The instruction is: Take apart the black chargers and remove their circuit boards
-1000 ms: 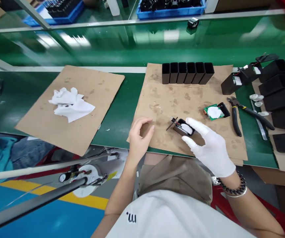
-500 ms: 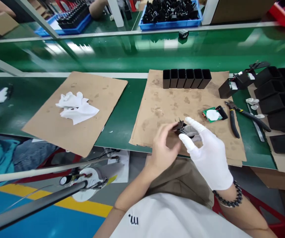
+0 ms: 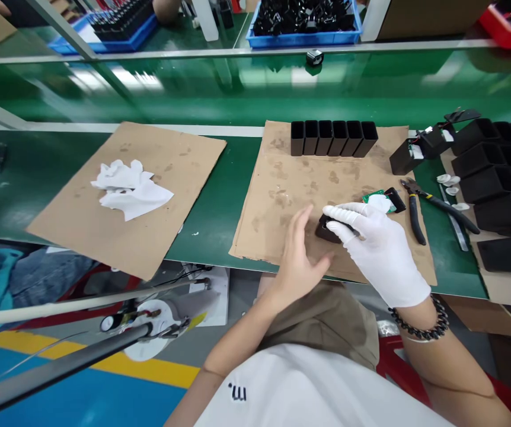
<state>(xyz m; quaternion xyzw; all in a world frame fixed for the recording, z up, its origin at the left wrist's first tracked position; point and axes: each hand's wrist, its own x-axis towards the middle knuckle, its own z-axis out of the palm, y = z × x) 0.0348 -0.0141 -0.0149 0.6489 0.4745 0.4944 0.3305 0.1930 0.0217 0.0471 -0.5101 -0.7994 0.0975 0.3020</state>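
Green and smooth, the desk [image 3: 220,196] stretches across the workplace, and behind it stands a blue tray [image 3: 304,40] with many black parts. On the desk lie two sheets of brown cardboard; the left sheet [image 3: 77,219] carries a crumpled white cloth [image 3: 135,198], and the right sheet [image 3: 262,237] is the one where both hands are. One small black case [image 3: 325,230] is on the right sheet, near its front edge, between the two hands. The right hand [image 3: 382,255], in a white glove, reaches over this case — its thumb and fingers are bent, with only a narrow gap between the tips, and they have hold of the upper part. How firmly they press, I cannot tell. The left hand [image 3: 302,261] is bare and is just beside the case; its fingers and thumb are spread wide and hold nothing. Just behind the glove lies a green circuit board [image 3: 373,196], partly covered by it. Farther right are pliers [image 3: 415,222] with black and yellow handles, and at the back — a row of six black cases [image 3: 332,139], standing upright
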